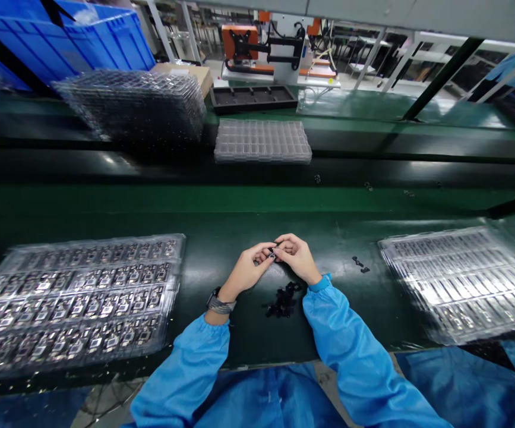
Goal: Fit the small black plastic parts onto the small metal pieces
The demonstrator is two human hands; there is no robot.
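Observation:
My left hand (252, 265) and my right hand (296, 255) meet over the green bench, fingertips pinched together on a small dark part (272, 252). Fingers cover most of that part, so its exact kind does not show. Just below my hands lies a loose pile of small black pieces (283, 300). Left of my hands is a clear plastic tray (177, 261) with rows of small circuit boards (106, 277). On the right sits another clear tray (457, 279) with rows of slots; glare hides much of its contents. A few black pieces (359, 264) lie between my right hand and that tray.
Beyond the bench, a sunken belt (150, 199) carries a few small black parts (367, 186). Behind it stand stacked clear trays (261, 142), a taller tray stack (136, 107), a black tray (253, 98) and a blue crate (101, 44). A dark post (444, 77) rises at right.

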